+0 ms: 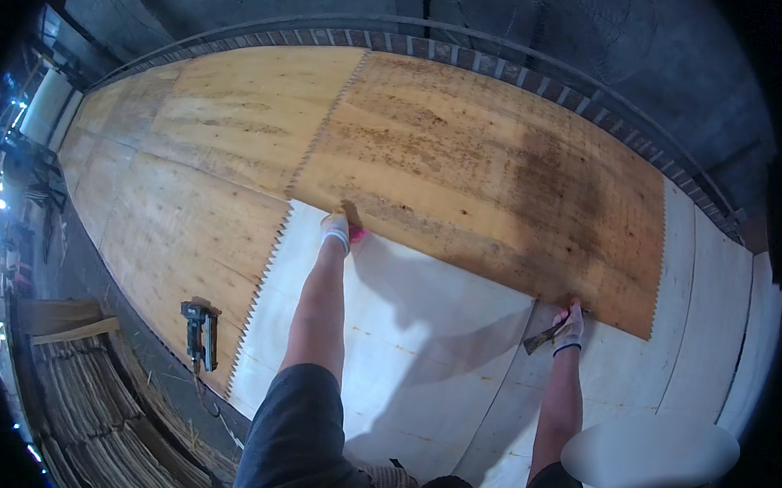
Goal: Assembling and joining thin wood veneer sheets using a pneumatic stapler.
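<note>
A large brown wood veneer sheet with a toothed right edge lies over white sheets. My left hand, in a pale glove, is closed at the near left corner of the brown sheet; its fingertips are partly hidden. Something pink shows right beside that hand. Farther right, my gloved right hand is at the same near edge of the brown sheet. It is closed around a dark tool with a flat blade, which points left over the white sheet.
A nail gun with a hose lies on another toothed brown sheet at left. Stacked veneer stands on the floor at lower left. A low brick border runs along the far side. A pale blurred oval covers the lower right.
</note>
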Tool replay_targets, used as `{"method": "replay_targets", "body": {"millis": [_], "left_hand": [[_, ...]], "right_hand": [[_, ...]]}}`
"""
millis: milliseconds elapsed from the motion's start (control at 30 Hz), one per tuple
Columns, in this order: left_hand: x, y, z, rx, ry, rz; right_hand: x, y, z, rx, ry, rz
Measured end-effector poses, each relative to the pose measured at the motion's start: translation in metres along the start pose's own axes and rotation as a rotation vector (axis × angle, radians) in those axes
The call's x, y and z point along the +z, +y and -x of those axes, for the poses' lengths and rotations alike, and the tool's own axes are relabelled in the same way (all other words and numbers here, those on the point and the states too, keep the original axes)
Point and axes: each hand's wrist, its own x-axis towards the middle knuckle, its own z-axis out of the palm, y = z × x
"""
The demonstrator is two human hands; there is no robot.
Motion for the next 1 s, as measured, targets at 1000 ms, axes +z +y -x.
{"method": "replay_targets", "body": {"millis": [1000], "left_hand": [[0.018, 0.045, -0.046, 0.851, 0.002, -1.896]], "right_hand": [[0.007, -0.018, -0.006, 0.064, 0.061, 0.279]]}}
